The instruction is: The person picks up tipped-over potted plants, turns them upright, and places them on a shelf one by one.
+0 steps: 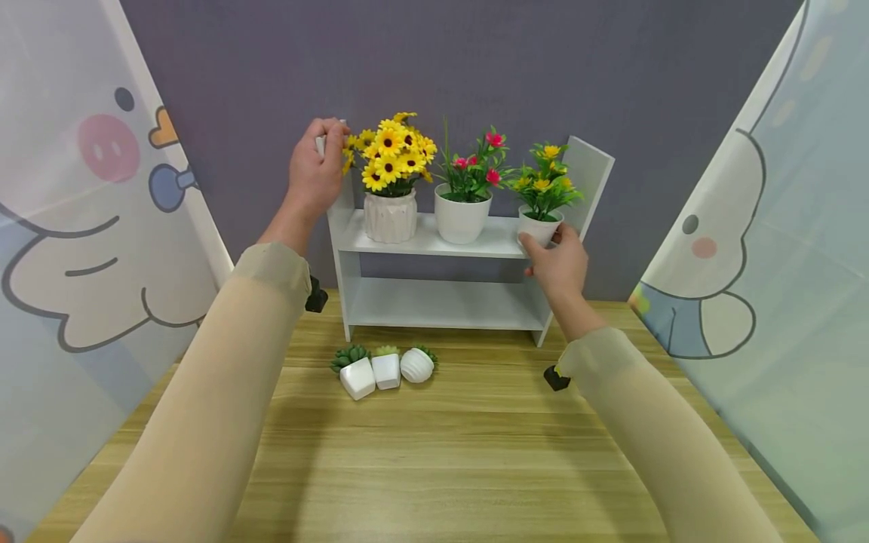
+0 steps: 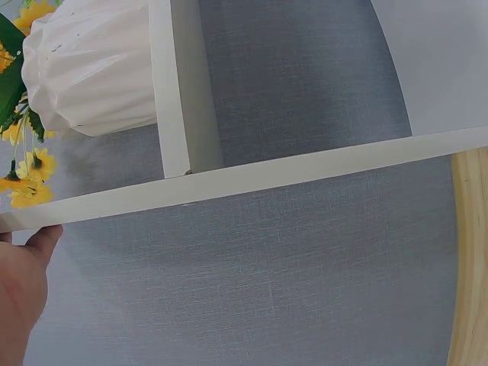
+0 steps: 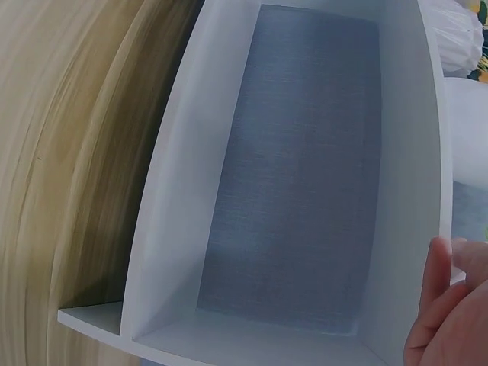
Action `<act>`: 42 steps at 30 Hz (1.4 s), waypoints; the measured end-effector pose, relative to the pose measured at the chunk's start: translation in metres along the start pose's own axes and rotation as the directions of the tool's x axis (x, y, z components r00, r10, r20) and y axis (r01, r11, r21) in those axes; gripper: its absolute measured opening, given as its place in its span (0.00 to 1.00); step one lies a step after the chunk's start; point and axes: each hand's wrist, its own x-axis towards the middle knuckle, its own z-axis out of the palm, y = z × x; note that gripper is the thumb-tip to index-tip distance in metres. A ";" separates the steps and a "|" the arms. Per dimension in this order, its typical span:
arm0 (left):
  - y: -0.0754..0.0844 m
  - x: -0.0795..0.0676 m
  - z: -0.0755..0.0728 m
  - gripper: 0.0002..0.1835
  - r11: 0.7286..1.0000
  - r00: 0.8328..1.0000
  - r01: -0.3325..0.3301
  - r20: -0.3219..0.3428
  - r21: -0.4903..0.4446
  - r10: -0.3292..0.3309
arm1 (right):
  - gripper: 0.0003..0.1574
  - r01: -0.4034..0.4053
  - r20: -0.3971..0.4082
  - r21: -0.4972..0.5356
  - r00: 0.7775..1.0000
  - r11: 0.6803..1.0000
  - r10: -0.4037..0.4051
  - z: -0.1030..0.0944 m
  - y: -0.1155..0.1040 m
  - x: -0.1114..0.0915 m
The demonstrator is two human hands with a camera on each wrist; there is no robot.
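Note:
A white two-tier shelf (image 1: 441,303) stands against the dark backdrop. My left hand (image 1: 315,166) grips the top of its left side panel (image 2: 267,173), beside a ribbed white pot (image 1: 390,217) of yellow daisy-like flowers (image 1: 390,154). At the right end of the upper board, my right hand (image 1: 562,264) holds a small white pot (image 1: 538,224) with yellow flowers and green leaves (image 1: 545,181). Between these stands a larger white pot (image 1: 462,216) with pink-red flowers (image 1: 493,176). In the right wrist view, the right fingers (image 3: 436,278) are by the upper board's front edge; the held pot is mostly hidden.
Three small white pots with succulents lie tipped on the wooden table (image 1: 434,460): an angular one (image 1: 357,378), a square one (image 1: 386,372) and a round ribbed one (image 1: 417,366). Cartoon-printed sheets (image 1: 136,249) hang on both sides.

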 end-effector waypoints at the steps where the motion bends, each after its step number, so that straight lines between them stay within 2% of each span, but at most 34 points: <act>1: 0.000 0.000 0.000 0.17 1.000 1.000 -0.001 -0.001 -0.001 0.001 | 0.52 -0.003 -0.009 -0.002 1.000 1.000 0.003 0.001 0.000 0.000; 9: 0.001 0.000 0.000 0.16 1.000 1.000 0.013 -0.001 -0.017 -0.013 | 0.51 -0.011 -0.058 -0.015 0.998 1.000 0.010 0.008 0.001 0.001; 15: 0.000 -0.001 0.000 0.19 1.000 1.000 0.021 0.001 -0.012 -0.021 | 0.54 0.003 -0.052 -0.013 0.999 1.000 -0.004 0.010 0.005 -0.005; 22: 0.000 0.000 0.000 0.18 1.000 1.000 0.007 -0.003 -0.010 -0.007 | 0.58 0.020 -0.055 0.052 0.998 0.998 -0.017 0.004 0.005 -0.017; 29: -0.001 0.001 0.000 0.15 1.000 1.000 -0.003 -0.006 -0.019 0.003 | 0.54 0.058 -0.079 0.066 0.995 0.996 -0.053 -0.008 0.005 -0.041; 33: 0.000 0.001 0.000 0.16 1.000 1.000 -0.004 -0.006 -0.029 0.004 | 0.53 0.070 0.006 0.086 0.997 0.994 -0.071 -0.014 0.013 -0.059; 36: 0.001 0.001 0.000 0.19 1.000 1.000 0.006 -0.006 -0.022 -0.006 | 0.55 0.061 0.122 0.061 0.990 0.996 -0.068 -0.016 0.025 -0.074; 39: 0.001 0.000 0.000 0.21 1.000 1.000 0.013 -0.006 -0.013 -0.013 | 0.55 0.045 0.245 0.042 0.968 0.998 -0.054 -0.013 0.041 -0.087; 42: 0.000 0.001 0.001 0.22 1.000 1.000 0.002 -0.008 -0.019 -0.002 | 0.53 0.034 0.347 0.022 0.937 0.999 -0.040 -0.007 0.057 -0.095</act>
